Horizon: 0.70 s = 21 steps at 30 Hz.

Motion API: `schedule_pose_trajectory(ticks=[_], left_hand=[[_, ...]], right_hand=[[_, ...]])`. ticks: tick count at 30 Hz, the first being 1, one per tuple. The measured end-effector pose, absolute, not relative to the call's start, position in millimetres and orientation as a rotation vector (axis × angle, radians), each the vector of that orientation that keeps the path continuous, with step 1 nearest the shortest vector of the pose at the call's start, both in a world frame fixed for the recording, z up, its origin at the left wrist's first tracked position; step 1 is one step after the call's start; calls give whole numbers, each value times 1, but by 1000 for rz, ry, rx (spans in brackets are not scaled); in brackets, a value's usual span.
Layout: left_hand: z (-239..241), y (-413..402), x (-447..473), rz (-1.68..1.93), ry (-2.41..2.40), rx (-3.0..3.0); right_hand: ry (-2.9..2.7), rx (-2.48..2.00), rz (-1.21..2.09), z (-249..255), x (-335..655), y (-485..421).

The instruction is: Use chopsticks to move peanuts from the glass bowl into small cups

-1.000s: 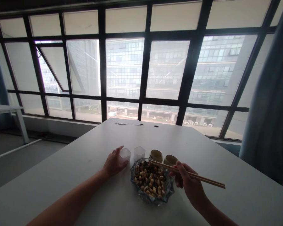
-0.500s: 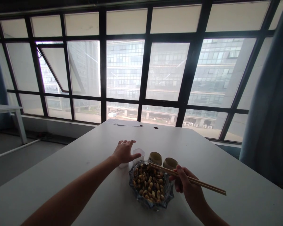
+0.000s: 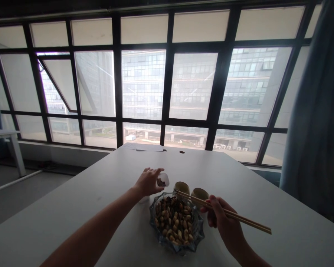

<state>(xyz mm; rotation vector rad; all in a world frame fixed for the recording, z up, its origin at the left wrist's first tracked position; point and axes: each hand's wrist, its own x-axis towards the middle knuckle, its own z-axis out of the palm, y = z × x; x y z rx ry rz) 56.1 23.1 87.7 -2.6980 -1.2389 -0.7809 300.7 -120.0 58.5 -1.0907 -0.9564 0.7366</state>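
My left hand [image 3: 148, 182] has its thumb and fingers closed round a small clear plastic cup [image 3: 163, 179], tilted toward me with some dark bits inside. A pair of wooden chopsticks [image 3: 247, 223] is in my right hand [image 3: 222, 213]; their tips are over the far rim of a scalloped glass bowl [image 3: 200, 237]. Peanuts in shells [image 3: 176, 222] fill the bowl, with darker pieces at its far side. Just behind it stand two olive-coloured cups [image 3: 182, 186], the right one partly hidden by the chopsticks. Another clear container [image 3: 144, 199] shows partly below my left wrist.
The white table [image 3: 114, 222] runs toward the large window wall. Papers [image 3: 144, 147] and two dark round holes are at its far end. A blue curtain [image 3: 308, 111] hangs at the right, and another white table [image 3: 2, 134] stands at the left.
My left hand has closed on the clear cup, which now tilts toward me and shows its contents. My right hand keeps the chopsticks near the bowl's far rim. The view has shifted slightly.
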Motion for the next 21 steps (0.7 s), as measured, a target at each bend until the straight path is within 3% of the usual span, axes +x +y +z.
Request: schedule_pose_trajectory(ticks=[10,21], left_hand=[[83,14,48,-929,-1006,-2684],[75,14,51,-989,-1020,-2690]], right_hand=[[-949,-1074,652,65,307,-118],[-1425,-1024,389,72,284,-88]])
